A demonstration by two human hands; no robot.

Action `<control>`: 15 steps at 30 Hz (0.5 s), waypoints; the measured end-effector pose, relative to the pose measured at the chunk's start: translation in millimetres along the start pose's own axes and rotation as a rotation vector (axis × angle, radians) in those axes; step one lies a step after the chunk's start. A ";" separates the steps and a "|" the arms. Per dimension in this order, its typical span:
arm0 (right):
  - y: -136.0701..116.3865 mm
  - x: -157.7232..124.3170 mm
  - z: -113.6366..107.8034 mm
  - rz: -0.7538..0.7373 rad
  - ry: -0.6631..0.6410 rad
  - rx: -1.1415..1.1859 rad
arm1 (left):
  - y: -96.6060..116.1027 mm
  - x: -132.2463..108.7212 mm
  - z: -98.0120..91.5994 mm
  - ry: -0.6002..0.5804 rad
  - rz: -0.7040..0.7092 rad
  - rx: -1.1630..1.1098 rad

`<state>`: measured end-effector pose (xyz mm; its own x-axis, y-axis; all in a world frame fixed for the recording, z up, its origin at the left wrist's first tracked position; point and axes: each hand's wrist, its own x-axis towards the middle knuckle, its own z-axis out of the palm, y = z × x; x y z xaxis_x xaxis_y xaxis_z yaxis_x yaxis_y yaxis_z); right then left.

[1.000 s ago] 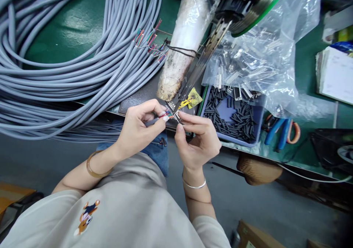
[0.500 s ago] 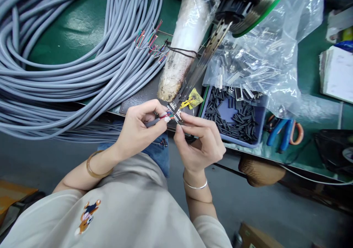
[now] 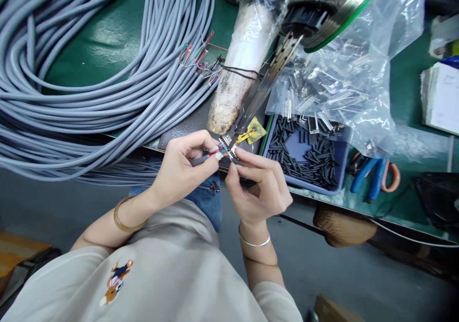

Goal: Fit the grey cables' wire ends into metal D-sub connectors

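Note:
My left hand (image 3: 186, 162) is closed in a pinch around a grey cable (image 3: 200, 160), its stripped coloured wires (image 3: 221, 152) fanning out past the fingertips. Those wires meet a small metal pin connector (image 3: 225, 141) at the edge of a dark board. My right hand (image 3: 260, 183) pinches a thin pale wire (image 3: 231, 158) between thumb and forefinger, and its forefinger lies against the connector's near end. From above, the dark shaft of a soldering iron (image 3: 247, 114) slants down to the connector. Fingers and iron partly hide the joints.
Bundles of grey cable (image 3: 107, 90) cover the left side. A white wrapped post (image 3: 234, 69) and solder spool (image 3: 344, 21) stand ahead. On the right are a blue tray (image 3: 337, 188) of black sleeves, a plastic bag (image 3: 373, 83) of connectors, and pliers (image 3: 376, 181).
The view has shifted slightly, so the bench items appear a little further right and lower. Both hands keep their holds at the connector, with only slight finger movement.

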<state>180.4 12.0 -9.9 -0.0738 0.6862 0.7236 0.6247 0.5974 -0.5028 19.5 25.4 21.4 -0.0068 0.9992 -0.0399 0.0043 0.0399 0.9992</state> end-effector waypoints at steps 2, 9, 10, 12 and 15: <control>1.3 -3.0 -0.4 -0.049 -0.011 -0.018 | -3.0 0.0 -0.9 -0.018 -0.017 0.001; 1.0 -2.5 -1.5 0.082 0.022 0.103 | -3.0 -5.2 -3.7 -0.072 -0.121 -0.074; 0.0 -2.0 -1.5 0.154 0.011 0.155 | -2.3 -5.8 -4.1 -0.084 -0.142 -0.096; -1.8 -1.5 -1.0 0.247 -0.020 0.226 | -1.8 -6.4 -4.4 -0.090 -0.165 -0.133; -3.5 -1.5 0.3 0.188 -0.012 0.182 | -3.3 -6.4 -3.0 -0.055 -0.132 -0.145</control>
<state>178.1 9.0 -9.4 0.0201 0.7966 0.6042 0.4785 0.5229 -0.7054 16.5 18.8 18.4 0.0567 0.9844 -0.1666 -0.1374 0.1730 0.9753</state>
